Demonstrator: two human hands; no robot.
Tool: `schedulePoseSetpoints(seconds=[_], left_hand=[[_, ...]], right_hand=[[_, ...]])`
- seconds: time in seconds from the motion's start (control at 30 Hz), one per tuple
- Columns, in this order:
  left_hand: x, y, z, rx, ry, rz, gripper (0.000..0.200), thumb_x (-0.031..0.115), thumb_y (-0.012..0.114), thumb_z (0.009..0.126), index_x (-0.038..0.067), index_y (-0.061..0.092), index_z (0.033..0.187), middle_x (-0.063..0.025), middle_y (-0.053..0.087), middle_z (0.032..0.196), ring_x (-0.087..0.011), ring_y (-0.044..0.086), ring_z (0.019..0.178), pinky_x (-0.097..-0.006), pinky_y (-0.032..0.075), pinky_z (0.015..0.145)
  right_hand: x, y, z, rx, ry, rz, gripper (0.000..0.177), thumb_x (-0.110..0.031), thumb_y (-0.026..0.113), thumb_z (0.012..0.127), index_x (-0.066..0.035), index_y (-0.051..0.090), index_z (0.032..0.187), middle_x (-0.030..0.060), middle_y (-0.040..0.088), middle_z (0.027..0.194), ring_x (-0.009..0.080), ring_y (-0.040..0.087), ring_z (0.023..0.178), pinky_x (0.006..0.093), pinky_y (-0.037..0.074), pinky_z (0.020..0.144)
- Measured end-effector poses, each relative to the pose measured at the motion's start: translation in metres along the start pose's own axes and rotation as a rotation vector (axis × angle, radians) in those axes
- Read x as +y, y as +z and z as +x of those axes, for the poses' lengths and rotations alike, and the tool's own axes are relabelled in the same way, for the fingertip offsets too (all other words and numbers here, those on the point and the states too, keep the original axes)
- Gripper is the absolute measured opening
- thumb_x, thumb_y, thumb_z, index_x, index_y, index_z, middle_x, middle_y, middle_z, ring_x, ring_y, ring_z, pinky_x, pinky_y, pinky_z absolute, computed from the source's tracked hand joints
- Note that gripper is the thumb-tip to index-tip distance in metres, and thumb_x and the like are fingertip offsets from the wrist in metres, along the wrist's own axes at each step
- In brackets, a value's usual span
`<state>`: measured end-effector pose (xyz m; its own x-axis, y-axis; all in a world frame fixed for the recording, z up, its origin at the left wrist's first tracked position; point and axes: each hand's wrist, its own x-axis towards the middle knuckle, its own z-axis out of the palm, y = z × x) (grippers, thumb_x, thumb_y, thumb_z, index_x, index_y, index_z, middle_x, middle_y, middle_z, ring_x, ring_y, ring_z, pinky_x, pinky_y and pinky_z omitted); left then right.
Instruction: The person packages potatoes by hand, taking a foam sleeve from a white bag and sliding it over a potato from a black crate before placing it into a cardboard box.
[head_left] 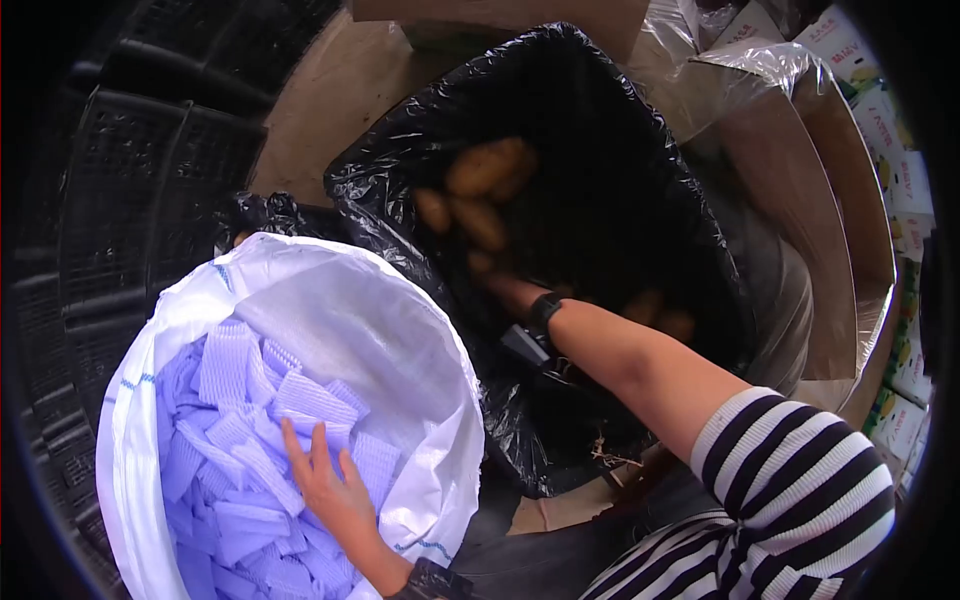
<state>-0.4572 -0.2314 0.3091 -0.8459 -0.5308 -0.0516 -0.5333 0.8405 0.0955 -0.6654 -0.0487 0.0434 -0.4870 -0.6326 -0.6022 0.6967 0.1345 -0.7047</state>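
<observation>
My left hand (335, 495) rests over a heap of pale purple foam net sleeves (235, 440) inside a white woven sack (405, 330). Its fingers are spread and touch the top sleeves, with nothing gripped. My right hand (508, 290) reaches down into a container lined with a black plastic bag (690, 190). Shadow hides its fingers, so I cannot see whether it holds anything. Close by lie several potatoes (478, 222), with a larger potato (490, 168) above them. More potatoes (660, 315) show dimly to the right of my wrist.
Stacked black plastic crates (120, 190) line the left side. An open cardboard box (820, 180) with clear plastic stands at the right, and printed cartons (895, 150) are behind it. Some dry roots (612, 452) lie at the liner's near edge.
</observation>
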Motion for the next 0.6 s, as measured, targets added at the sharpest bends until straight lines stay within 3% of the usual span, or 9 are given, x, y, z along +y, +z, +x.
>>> schedulePoseSetpoints(seconds=[0.1, 0.2, 0.27, 0.33, 0.4, 0.47, 0.5, 0.57, 0.6], left_hand=[[0.005, 0.003, 0.003, 0.026, 0.016, -0.036, 0.057, -0.004, 0.059, 0.070, 0.008, 0.048, 0.125, -0.0158, 0.035, 0.138, -0.0365, 0.039, 0.121, -0.0386, 0.036, 0.097], [0.003, 0.030, 0.004, 0.100, 0.034, -0.121, 0.051, -0.005, 0.059, 0.071, 0.005, 0.051, 0.121, -0.0186, 0.043, 0.129, -0.0371, 0.043, 0.115, -0.0384, 0.037, 0.094], [-0.017, 0.025, 0.000, 0.026, -0.098, -0.115, 0.042, -0.006, 0.059, 0.072, 0.001, 0.054, 0.113, -0.0192, 0.048, 0.118, -0.0363, 0.048, 0.107, -0.0395, 0.039, 0.090], [-0.022, 0.023, -0.003, 0.067, -0.069, -0.109, 0.036, -0.004, 0.061, 0.071, -0.002, 0.056, 0.107, -0.0191, 0.050, 0.111, -0.0353, 0.050, 0.100, -0.0405, 0.041, 0.086], [-0.012, 0.023, -0.006, 0.073, -0.078, -0.097, 0.042, -0.001, 0.064, 0.070, -0.002, 0.054, 0.110, -0.0188, 0.049, 0.112, -0.0349, 0.050, 0.101, -0.0399, 0.041, 0.086], [-0.004, 0.025, -0.006, 0.090, -0.101, -0.088, 0.046, 0.002, 0.067, 0.068, 0.001, 0.054, 0.113, -0.0177, 0.049, 0.111, -0.0347, 0.049, 0.101, -0.0403, 0.041, 0.085], [0.003, 0.024, -0.005, 0.099, -0.145, -0.033, 0.047, 0.002, 0.068, 0.068, 0.003, 0.054, 0.113, -0.0170, 0.049, 0.110, -0.0348, 0.048, 0.101, -0.0405, 0.040, 0.085], [0.000, 0.026, -0.001, 0.092, -0.199, 0.033, 0.048, 0.003, 0.069, 0.068, 0.005, 0.054, 0.114, -0.0164, 0.048, 0.109, -0.0349, 0.048, 0.101, -0.0407, 0.040, 0.084], [-0.005, 0.029, -0.002, 0.132, -0.153, 0.063, 0.048, 0.004, 0.069, 0.068, 0.006, 0.055, 0.114, -0.0163, 0.049, 0.108, -0.0347, 0.049, 0.099, -0.0405, 0.041, 0.083]], right_hand=[[0.005, 0.001, -0.022, -0.041, -0.053, -0.072, 0.051, -0.038, 0.062, 0.080, -0.008, 0.052, 0.120, 0.0136, 0.047, 0.129, 0.0279, 0.043, 0.119, 0.0365, 0.032, 0.101], [-0.029, -0.072, -0.060, 0.012, -0.107, -0.276, 0.050, -0.037, 0.063, 0.080, -0.008, 0.052, 0.118, 0.0136, 0.048, 0.127, 0.0279, 0.045, 0.118, 0.0367, 0.034, 0.100], [-0.042, -0.069, -0.047, -0.034, -0.142, -0.319, 0.050, -0.037, 0.063, 0.079, -0.008, 0.053, 0.118, 0.0136, 0.048, 0.127, 0.0279, 0.045, 0.117, 0.0368, 0.034, 0.099], [-0.046, -0.068, -0.017, 0.762, -0.580, -1.434, 0.049, -0.037, 0.063, 0.076, -0.007, 0.053, 0.113, 0.0139, 0.058, 0.111, 0.0230, 0.056, 0.102, 0.0395, 0.044, 0.087], [-0.072, -0.025, 0.029, 0.524, -1.082, -0.863, 0.041, -0.035, 0.062, 0.078, -0.007, 0.055, 0.107, 0.0171, 0.060, 0.100, 0.0300, 0.060, 0.086, 0.0427, 0.047, 0.077], [-0.081, 0.016, 0.068, 0.479, -0.639, -1.087, 0.033, -0.030, 0.059, 0.081, -0.006, 0.055, 0.103, 0.0200, 0.060, 0.096, 0.0357, 0.060, 0.082, 0.0453, 0.048, 0.075], [-0.079, 0.030, 0.086, 0.468, -0.637, -1.082, 0.033, -0.030, 0.059, 0.081, -0.006, 0.055, 0.103, 0.0200, 0.060, 0.096, 0.0357, 0.060, 0.082, 0.0453, 0.048, 0.075], [-0.072, 0.051, 0.102, 0.705, -0.657, -1.585, 0.030, -0.027, 0.057, 0.083, -0.004, 0.054, 0.101, 0.0225, 0.059, 0.096, 0.0375, 0.059, 0.086, 0.0447, 0.048, 0.076], [-0.068, 0.054, 0.097, 0.686, -0.639, -1.584, 0.030, -0.027, 0.057, 0.083, -0.004, 0.054, 0.101, 0.0225, 0.059, 0.096, 0.0375, 0.059, 0.086, 0.0447, 0.048, 0.076]])
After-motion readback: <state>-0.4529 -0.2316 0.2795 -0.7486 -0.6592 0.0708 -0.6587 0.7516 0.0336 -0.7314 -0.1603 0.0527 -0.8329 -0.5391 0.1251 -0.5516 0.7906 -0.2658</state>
